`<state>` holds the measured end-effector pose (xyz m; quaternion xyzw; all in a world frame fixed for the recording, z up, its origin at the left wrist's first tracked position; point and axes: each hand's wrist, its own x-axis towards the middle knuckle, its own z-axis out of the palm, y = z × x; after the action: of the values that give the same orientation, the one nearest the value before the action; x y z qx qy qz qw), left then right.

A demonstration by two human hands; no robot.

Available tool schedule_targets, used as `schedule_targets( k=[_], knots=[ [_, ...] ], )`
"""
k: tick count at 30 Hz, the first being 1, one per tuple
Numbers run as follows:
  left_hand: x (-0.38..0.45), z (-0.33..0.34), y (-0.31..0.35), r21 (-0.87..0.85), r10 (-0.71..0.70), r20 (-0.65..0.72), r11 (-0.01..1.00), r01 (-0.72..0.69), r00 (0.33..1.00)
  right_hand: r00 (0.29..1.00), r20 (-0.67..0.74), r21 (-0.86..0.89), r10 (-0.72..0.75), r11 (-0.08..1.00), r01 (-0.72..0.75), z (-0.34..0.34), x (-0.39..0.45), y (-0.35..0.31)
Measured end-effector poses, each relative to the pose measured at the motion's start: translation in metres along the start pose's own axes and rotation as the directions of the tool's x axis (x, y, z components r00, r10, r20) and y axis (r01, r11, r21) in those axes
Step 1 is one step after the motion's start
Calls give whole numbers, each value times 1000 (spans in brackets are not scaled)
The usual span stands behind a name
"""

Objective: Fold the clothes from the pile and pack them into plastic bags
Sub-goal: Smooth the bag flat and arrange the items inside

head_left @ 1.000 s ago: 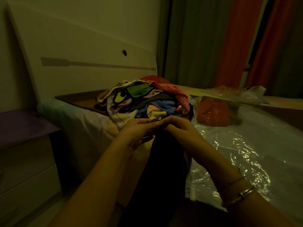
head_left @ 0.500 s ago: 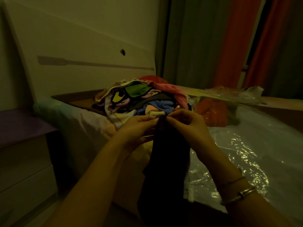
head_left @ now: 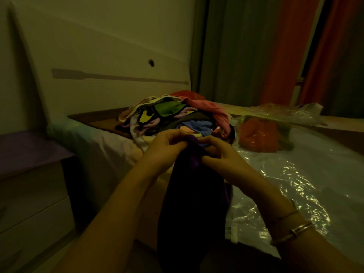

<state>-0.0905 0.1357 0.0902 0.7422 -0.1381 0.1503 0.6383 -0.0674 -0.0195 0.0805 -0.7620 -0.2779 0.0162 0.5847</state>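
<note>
You hold a dark purple garment (head_left: 194, 196) up in front of you, at about 6 o'clock from the clothes pile (head_left: 173, 117) on the bed (head_left: 94, 140). Your left hand (head_left: 165, 148) and right hand (head_left: 220, 152) sit almost touching at its top edge, each grip closed in a pinch on the fabric, fingers curled round a small fold of it, while the rest hangs straight down between your forearms. It looks light and completely limp, so I judge it will sag and twist wherever it is unsupported; it will not hold a crease by itself. The best places to take hold are likely the two top corners or the seam ends, hands spread well apart, so the cloth opens flat rather than bunching as it does now with both grips so close. The light is dim and I cannot tell what kind of garment it is. At 2 o'clock from the pile lies a plastic bag (head_left: 262, 138) with something orange-red inside, and clear plastic sheeting (head_left: 295, 174) covers the bed at 3 o'clock; that surface looks slick, so a folded piece may slide on it.
</note>
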Motion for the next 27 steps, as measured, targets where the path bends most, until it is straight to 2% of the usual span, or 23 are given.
schedule_targets(
  k=[4, 6, 10, 14, 17, 20, 24, 27],
  knots=[
    [-3, -9, 5, 49, -32, 98, 998, 28, 995, 1000, 18, -48, -4, 999, 5, 0, 2, 4],
    [-2, -13, 5, 92, -58, 102, 995, 49, 993, 998, 60, -51, 0, 999, 3, -1, 2, 7],
    [-1, -21, 0, 131, -39, 30, 991, 35, 999, 978, 207, -127, 39, 992, -13, 5, 5, 17],
    [1, -34, -5, 148, 22, -139, 989, -1, 990, 927, 357, -242, 115, 970, -28, 10, 7, 33],
    [5, -48, -15, 112, 14, -254, 994, 15, 967, 918, 334, -367, 216, 927, -85, 7, 8, 36],
    [6, -56, -22, 111, 18, -299, 994, 16, 954, 929, 286, -468, 234, 880, -78, 5, 12, 44],
    [8, -62, -24, 56, 8, -329, 998, 11, 944, 974, 180, -469, 138, 883, -38, 5, 22, 55],
    [9, -67, -25, 6, 3, -374, 1000, -1, 928, 981, 183, -448, 63, 893, 26, 9, 24, 55]
  ],
)
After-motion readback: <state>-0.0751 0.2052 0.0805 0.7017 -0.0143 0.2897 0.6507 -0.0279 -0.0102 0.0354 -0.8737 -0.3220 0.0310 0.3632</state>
